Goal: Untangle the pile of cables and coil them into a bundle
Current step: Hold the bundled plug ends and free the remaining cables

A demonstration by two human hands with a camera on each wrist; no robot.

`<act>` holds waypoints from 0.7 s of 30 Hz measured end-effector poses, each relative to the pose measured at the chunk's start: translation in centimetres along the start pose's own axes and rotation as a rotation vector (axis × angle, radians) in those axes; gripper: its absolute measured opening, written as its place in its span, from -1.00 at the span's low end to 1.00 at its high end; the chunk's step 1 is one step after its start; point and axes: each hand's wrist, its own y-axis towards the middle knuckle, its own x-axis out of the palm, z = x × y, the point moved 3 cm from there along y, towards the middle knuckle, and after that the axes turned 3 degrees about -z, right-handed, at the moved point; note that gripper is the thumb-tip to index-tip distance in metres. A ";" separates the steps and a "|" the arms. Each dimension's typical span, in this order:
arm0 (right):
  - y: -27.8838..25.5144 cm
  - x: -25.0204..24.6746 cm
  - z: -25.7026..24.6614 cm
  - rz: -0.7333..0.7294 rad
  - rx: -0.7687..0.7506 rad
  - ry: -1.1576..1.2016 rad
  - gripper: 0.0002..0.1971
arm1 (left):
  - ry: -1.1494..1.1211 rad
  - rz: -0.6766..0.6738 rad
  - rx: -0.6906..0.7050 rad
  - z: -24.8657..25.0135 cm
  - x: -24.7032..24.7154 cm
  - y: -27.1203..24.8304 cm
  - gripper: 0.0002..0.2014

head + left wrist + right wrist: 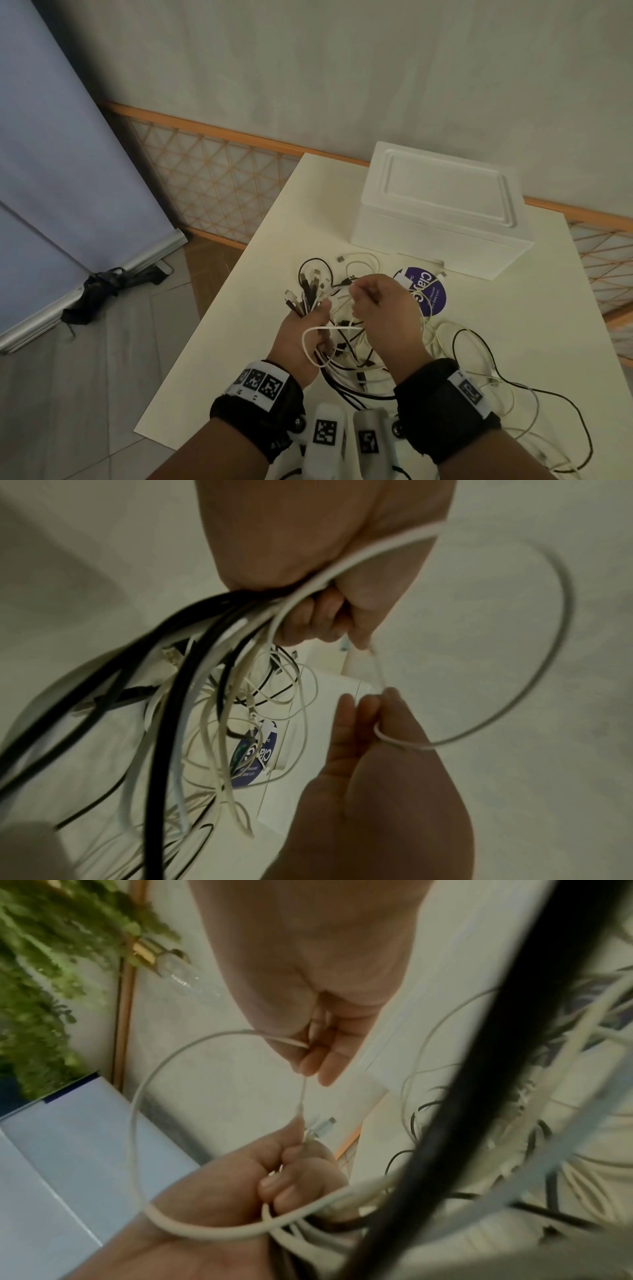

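Note:
My left hand [313, 323] grips a bundle of black and white cables [306, 294], whose connector ends stick up out of the fist above the white table [239, 342]. In the left wrist view the bundle [205, 647] hangs from the left hand's curled fingers [322, 620]. My right hand [375, 303], close beside the left, pinches one thin white cable [303, 1091] between its fingertips [318, 1058]. That cable arcs in a loop [551, 642] back to the left hand [274, 1180]. The rest of the tangle [359, 366] lies under both hands and trails right [479, 373].
A white foam box [438, 209] stands at the table's back. A round purple label [433, 294] lies flat just beyond my right hand. The table's left edge [212, 308] drops to a tiled floor. A roll-up screen [68, 171] and a black object [99, 291] stand left.

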 end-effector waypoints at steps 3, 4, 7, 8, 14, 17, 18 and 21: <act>-0.3 -0.1 -0.3 0.028 0.001 0.175 -0.83 | 0.028 0.006 -0.013 0.0 0.0 -0.1 -0.69; -0.4 0.0 -0.4 0.032 -0.001 0.201 -0.83 | 0.012 0.002 -0.028 0.1 0.1 -0.2 -0.65; -0.5 0.2 -0.6 0.067 0.000 0.284 -0.88 | -0.084 -0.026 -0.068 0.4 0.4 -0.4 -0.58; -0.5 0.1 -0.5 0.082 0.003 0.304 -0.88 | -0.101 -0.027 -0.074 0.4 0.5 -0.5 -0.55; -0.5 -0.3 -0.2 0.087 0.001 0.287 -0.86 | -0.133 -0.066 -0.081 0.6 0.5 -0.5 -0.52; -0.8 0.7 -0.2 -0.103 -0.075 0.081 -0.87 | -0.113 -0.112 -0.071 0.2 0.7 -0.6 -0.59; -0.9 1.0 -0.2 -0.161 -0.095 0.027 -0.86 | -0.117 -0.137 -0.063 0.1 0.9 -0.7 -0.62; -0.8 1.4 0.4 -0.250 -0.073 -0.058 -0.75 | -0.058 -0.207 -0.028 0.4 0.9 -0.8 -0.69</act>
